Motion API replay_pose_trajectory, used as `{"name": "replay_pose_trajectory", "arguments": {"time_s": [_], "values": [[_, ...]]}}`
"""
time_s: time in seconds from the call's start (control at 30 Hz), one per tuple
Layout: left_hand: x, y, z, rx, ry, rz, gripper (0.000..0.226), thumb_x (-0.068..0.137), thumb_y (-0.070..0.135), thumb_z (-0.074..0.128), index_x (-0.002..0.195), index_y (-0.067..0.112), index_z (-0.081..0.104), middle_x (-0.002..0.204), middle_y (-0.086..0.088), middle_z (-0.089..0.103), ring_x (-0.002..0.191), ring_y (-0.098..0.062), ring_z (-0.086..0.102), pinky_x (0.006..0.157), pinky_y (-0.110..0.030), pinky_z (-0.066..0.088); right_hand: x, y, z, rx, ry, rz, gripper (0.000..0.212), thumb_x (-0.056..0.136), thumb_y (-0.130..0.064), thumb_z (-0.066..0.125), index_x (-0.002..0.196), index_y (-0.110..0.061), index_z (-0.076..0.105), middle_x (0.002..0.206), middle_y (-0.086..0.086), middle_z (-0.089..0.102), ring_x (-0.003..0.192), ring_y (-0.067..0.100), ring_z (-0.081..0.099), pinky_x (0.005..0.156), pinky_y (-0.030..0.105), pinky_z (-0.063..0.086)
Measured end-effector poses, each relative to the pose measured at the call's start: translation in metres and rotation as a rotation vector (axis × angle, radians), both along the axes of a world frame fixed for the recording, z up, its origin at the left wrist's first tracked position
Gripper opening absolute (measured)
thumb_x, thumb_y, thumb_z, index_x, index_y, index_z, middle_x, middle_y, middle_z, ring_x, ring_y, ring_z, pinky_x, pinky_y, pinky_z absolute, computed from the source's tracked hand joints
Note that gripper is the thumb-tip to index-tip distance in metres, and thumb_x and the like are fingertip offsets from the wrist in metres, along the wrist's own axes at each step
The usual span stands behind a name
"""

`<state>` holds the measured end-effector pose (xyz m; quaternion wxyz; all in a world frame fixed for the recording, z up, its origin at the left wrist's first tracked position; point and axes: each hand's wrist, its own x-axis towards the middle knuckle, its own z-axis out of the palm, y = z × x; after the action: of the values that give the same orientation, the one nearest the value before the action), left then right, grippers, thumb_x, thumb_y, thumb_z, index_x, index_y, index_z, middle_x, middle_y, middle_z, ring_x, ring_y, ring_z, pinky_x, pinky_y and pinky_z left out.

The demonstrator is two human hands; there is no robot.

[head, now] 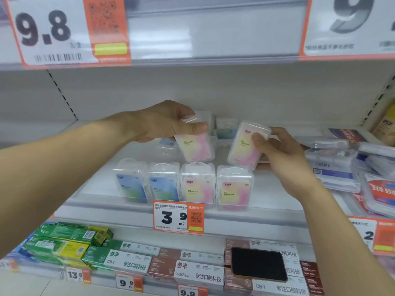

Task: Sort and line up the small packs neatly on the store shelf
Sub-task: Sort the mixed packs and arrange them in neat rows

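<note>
left hand (162, 122): closed around a clear pink-yellow pack (195, 146), thumb across its upper front, fingers behind; pack lifted above the shelf, tilted slightly left at top
right hand (280, 154): gripping a second pink-yellow pack (246, 144), thumb on its upper right front, fingers behind and under; pack leans right at top, off the shelf
front row (183, 184): four clear packs standing upright side by side at the shelf lip, touching or nearly so
front row left pair: two blue-green packs (132, 186), (164, 185)
front row right pair: two pink-yellow packs (198, 185), (235, 188)
held packs vs row: both above and behind the row, left-hand one over the third pack, right-hand one over the fourth
back of shelf: more clear packs (225, 124) between the two hands, blurred, count unclear
shelf (277, 189): white, mid level, clear front rail
price tag (178, 216): orange-white, reads 3.9, clipped on the rail below the row
right side of shelf: loose pile of flat clear blister packs (337, 165), lying at mixed angles
lower shelf: green toothpaste boxes (70, 238) left, white and brown toothpaste boxes (188, 265) centre
phone (258, 263): dark, lying flat on the brown boxes
</note>
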<state>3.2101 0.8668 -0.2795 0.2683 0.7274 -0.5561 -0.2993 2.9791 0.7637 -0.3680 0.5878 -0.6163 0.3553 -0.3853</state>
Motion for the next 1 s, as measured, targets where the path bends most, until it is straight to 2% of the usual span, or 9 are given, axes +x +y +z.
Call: {"name": "replay_pose_trajectory", "arguments": {"time_s": [0.1, 0.23, 0.3, 0.37, 0.43, 0.57, 0.73, 0.87, 1.0], "values": [[-0.006, -0.001, -0.01, 0.074, -0.123, -0.085, 0.073, 0.065, 0.073, 0.067, 0.081, 0.002, 0.058, 0.077, -0.001, 0.046, 0.074, -0.014, 0.046, 0.074, -0.028, 0.034, 0.002, 0.001, 0.001, 0.024, -0.008, 0.023, 0.023, 0.089, -0.013, 0.068, 0.107, -0.011, 0.053, 0.101, 0.007, 0.073, 0.095, 0.028, 0.072, 0.084, 0.043, 0.059], [-0.015, 0.002, -0.02, 0.298, -0.191, -0.138, 0.047, 0.079, 0.069, 0.055, 0.068, 0.024, 0.051, 0.073, 0.011, 0.045, 0.072, -0.009, 0.049, 0.073, -0.022, 0.042, 0.001, 0.003, 0.0, -0.01, 0.08, 0.082, 0.025, 0.085, -0.012, 0.069, 0.107, -0.009, 0.057, 0.087, 0.001, 0.075, 0.089, 0.028, 0.073, 0.084, 0.046, 0.058], [-0.016, 0.004, -0.02, 0.372, -0.11, -0.122, 0.042, 0.083, 0.069, 0.045, 0.097, 0.034, 0.063, 0.1, 0.019, 0.057, 0.096, -0.005, 0.057, 0.084, -0.022, 0.046, 0.001, 0.004, -0.003, -0.05, 0.182, 0.127, 0.032, 0.079, -0.036, 0.072, 0.101, -0.017, 0.059, 0.089, 0.0, 0.076, 0.091, 0.028, 0.072, 0.09, 0.051, 0.055], [-0.013, 0.006, -0.018, 0.374, -0.046, -0.071, 0.056, 0.089, 0.063, 0.042, 0.131, 0.028, 0.055, 0.127, 0.019, 0.053, 0.117, -0.007, 0.052, 0.092, -0.022, 0.046, 0.001, 0.006, -0.002, -0.064, 0.249, 0.169, 0.048, 0.068, -0.066, 0.066, 0.092, -0.024, 0.063, 0.094, -0.001, 0.075, 0.095, 0.027, 0.07, 0.094, 0.052, 0.052], [-0.009, 0.006, -0.019, 0.348, -0.026, -0.053, 0.053, 0.091, 0.055, 0.048, 0.134, 0.024, 0.054, 0.135, 0.014, 0.054, 0.12, -0.008, 0.052, 0.094, -0.024, 0.048, 0.002, 0.007, -0.001, -0.071, 0.264, 0.189, 0.047, 0.07, -0.074, 0.059, 0.083, -0.029, 0.066, 0.095, -0.001, 0.074, 0.095, 0.027, 0.069, 0.095, 0.052, 0.052], [-0.01, 0.007, -0.019, 0.324, -0.029, -0.04, 0.052, 0.088, 0.054, 0.054, 0.129, 0.022, 0.059, 0.131, 0.012, 0.056, 0.116, -0.007, 0.054, 0.091, -0.023, 0.049, 0.003, 0.009, 0.002, -0.082, 0.224, 0.225, 0.032, 0.087, -0.05, 0.062, 0.08, -0.019, 0.07, 0.086, 0.002, 0.074, 0.084, 0.023, 0.07, 0.088, 0.045, 0.056], [-0.014, 0.008, -0.018, 0.335, -0.025, -0.075, 0.047, 0.086, 0.057, 0.056, 0.12, 0.027, 0.065, 0.119, 0.016, 0.062, 0.111, -0.007, 0.058, 0.087, -0.021, 0.047, 0.005, 0.015, 0.007, -0.052, 0.2, 0.346, 0.024, 0.092, -0.034, 0.062, 0.082, -0.013, 0.069, 0.075, -0.003, 0.072, 0.071, 0.012, 0.067, 0.073, 0.025, 0.051], [-0.017, 0.012, -0.018, 0.342, -0.035, -0.132, 0.035, 0.087, 0.058, 0.053, 0.096, 0.028, 0.071, 0.09, 0.019, 0.069, 0.095, -0.003, 0.062, 0.08, -0.02, 0.045, 0.003, 0.016, 0.009, -0.031, 0.204, 0.394, 0.022, 0.092, -0.031, 0.063, 0.082, -0.012, 0.069, 0.08, 0.002, 0.072, 0.077, 0.016, 0.068, 0.082, 0.032, 0.051], [-0.017, 0.014, -0.018, 0.343, -0.042, -0.158, 0.04, 0.087, 0.06, 0.052, 0.095, 0.025, 0.071, 0.087, 0.017, 0.069, 0.093, -0.004, 0.062, 0.08, -0.02, 0.043, 0.002, 0.016, 0.009, -0.037, 0.211, 0.413, 0.024, 0.091, -0.03, 0.063, 0.085, -0.007, 0.069, 0.078, 0.001, 0.071, 0.076, 0.016, 0.067, 0.083, 0.034, 0.051]]}}
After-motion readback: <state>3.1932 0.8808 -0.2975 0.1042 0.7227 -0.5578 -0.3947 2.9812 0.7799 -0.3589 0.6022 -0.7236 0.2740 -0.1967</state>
